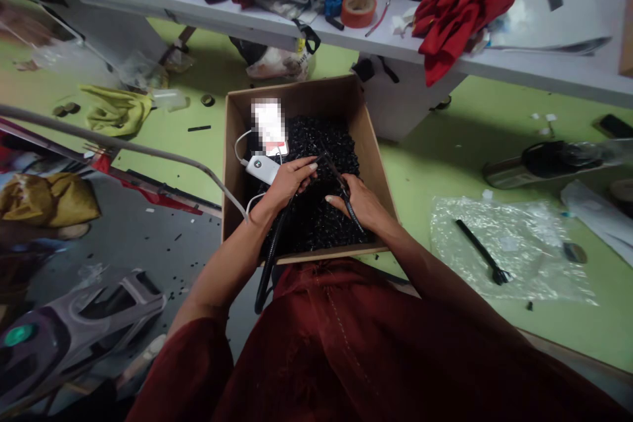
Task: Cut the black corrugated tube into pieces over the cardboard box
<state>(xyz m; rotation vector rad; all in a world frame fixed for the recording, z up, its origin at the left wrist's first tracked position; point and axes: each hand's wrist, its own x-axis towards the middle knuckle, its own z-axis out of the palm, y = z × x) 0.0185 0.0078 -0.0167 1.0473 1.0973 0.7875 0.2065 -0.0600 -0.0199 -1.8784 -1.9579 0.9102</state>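
Observation:
A cardboard box (378,165) stands before me, with a mass of small black pieces (324,224) inside. Above it, my left hand (291,181) is closed, its thumb and fingertips pinched together. From under that hand a long black tube (270,264) slants down over the box's near edge. My right hand (363,201) is curled around a dark slender tool (352,211), its thumb apart from the fingers. The tool's narrow far end meets the left fingertips; its exact kind is unclear. Beside my left hand lie a white power bank (263,169) and a phone (270,122), cabled together.
A cluttered white table (277,30) crosses the back, with orange tape (359,10) and a red cloth (469,6). A clear plastic sheet (534,231) lies on the right under a black strip (479,247). A grey metal bar (163,151) reaches the box's left side.

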